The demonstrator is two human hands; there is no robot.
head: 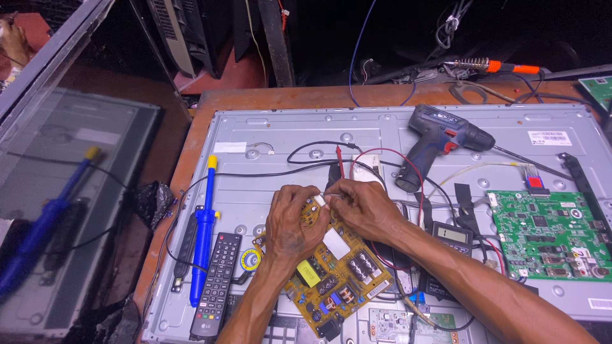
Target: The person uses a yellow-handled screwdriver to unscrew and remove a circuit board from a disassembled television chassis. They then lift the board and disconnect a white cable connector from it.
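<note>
Head view showed us both hands meeting over the far end of the yellow circuit board [335,277], which lay tilted on the grey metal panel [268,134] between the remote control [217,283] and the multimeter [451,239]. Our left hand [294,223] curled around the board's edge; our right hand [360,207] pinched a small white connector [319,200] there. We judged a hard tug might crack the connector or lift the board, and the loose red wire [382,153] could snag our wrist
</note>
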